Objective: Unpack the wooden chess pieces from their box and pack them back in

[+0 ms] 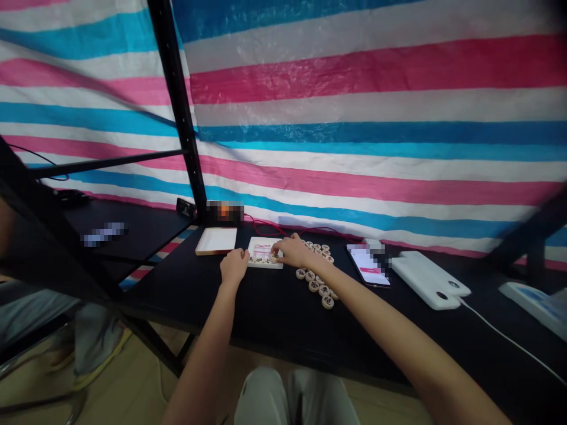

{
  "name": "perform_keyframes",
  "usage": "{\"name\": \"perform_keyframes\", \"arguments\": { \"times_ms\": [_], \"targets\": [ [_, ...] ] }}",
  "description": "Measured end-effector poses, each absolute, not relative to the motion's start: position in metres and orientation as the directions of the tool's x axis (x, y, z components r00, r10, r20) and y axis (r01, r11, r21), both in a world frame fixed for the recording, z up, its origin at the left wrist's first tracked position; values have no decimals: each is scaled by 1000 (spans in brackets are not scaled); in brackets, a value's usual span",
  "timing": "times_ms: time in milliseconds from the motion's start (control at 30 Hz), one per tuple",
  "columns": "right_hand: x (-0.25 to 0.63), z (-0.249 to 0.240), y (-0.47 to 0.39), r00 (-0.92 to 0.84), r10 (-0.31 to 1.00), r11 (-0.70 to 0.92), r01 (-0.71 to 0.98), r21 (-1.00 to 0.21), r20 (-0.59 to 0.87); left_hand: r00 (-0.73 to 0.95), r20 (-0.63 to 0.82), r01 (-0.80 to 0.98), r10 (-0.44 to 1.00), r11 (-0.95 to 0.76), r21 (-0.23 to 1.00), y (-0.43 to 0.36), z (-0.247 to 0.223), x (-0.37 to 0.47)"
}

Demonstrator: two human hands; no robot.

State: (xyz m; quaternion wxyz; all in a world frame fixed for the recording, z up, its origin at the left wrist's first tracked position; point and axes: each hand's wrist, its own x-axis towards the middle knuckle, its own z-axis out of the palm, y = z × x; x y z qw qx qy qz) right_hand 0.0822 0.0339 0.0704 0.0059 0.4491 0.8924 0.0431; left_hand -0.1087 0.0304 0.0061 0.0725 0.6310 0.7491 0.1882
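A shallow white box (262, 242) lies on the black table, with a few round chess pieces along its near side. At its left edge is my left hand (234, 265), fingers curled together; whatever they may hold is too small to make out. My right hand (291, 250) reaches over the box's right side, its bent fingers closed on a round piece (275, 258) at the near right corner. More round wooden pieces with dark characters (324, 290) lie in loose rows to the right of the box, some of them hidden behind my right wrist and forearm.
An open box lid (217, 240) lies at the left. To the right are a lit phone (367, 264), a white device (427, 278) with a cable, and another white object (534, 304). A black metal post (179, 100) rises behind. A seated person's leg (95, 336) shows at lower left.
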Motion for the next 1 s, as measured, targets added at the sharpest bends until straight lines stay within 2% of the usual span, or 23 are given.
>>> {"name": "perform_keyframes", "arguments": {
  "times_ms": [233,567,733,900,1000],
  "targets": [
    [78,66,39,-612,790,608,774,178,-34,-189,133,917,973,127,378,32,5,-109],
    [60,85,34,-595,769,638,740,214,-235,-186,140,916,973,120,382,33,2,-109],
    [66,86,35,-567,805,586,806,81,-175,-188,129,917,974,126,379,32,6,-109],
    [75,77,33,-521,848,530,823,205,-99,-192,118,915,974,134,380,31,8,-108],
    [77,71,31,-542,836,548,817,180,-86,-200,122,917,972,142,372,31,7,-108]
  ]
}}
